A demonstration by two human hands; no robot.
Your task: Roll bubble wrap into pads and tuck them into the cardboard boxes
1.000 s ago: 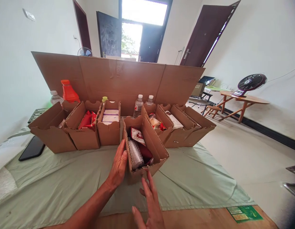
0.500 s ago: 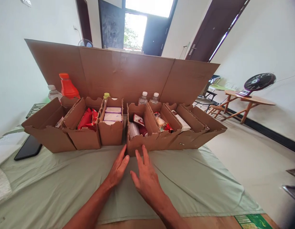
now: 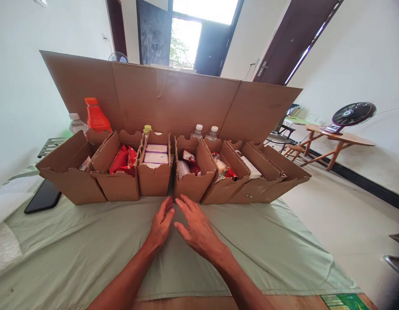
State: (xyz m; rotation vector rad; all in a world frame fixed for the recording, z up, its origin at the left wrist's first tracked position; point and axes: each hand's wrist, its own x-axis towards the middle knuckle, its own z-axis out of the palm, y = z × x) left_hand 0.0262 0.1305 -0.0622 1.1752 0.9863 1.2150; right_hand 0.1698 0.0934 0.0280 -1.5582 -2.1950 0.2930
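My left hand (image 3: 162, 224) and my right hand (image 3: 196, 224) hover above the green cloth (image 3: 251, 254), close together with palms partly facing. Both are empty, with fingers stretched out. Just beyond my right fingertips stands a cardboard box (image 3: 190, 187) holding a bubble-wrapped item (image 3: 184, 168) and dark red packets (image 3: 189, 156). To its left, across a narrow gap, is a box (image 3: 155, 183) with white packs (image 3: 156, 158) stacked inside. Further left, another box (image 3: 122, 185) contains red packets (image 3: 123, 159).
More cardboard boxes (image 3: 70, 185) continue the row on both sides. Behind them rise a tall cardboard panel (image 3: 176, 97), clear bottles (image 3: 212, 133) and an orange bottle (image 3: 97, 116). A black phone (image 3: 43, 197) lies at the left. A fan (image 3: 352, 115) stands on a side table (image 3: 351, 137).
The box with the bubble-wrapped item has shifted back, more in line with its neighbours. My hands have come closer together, and my right hand is off the box. The view has shifted slightly.
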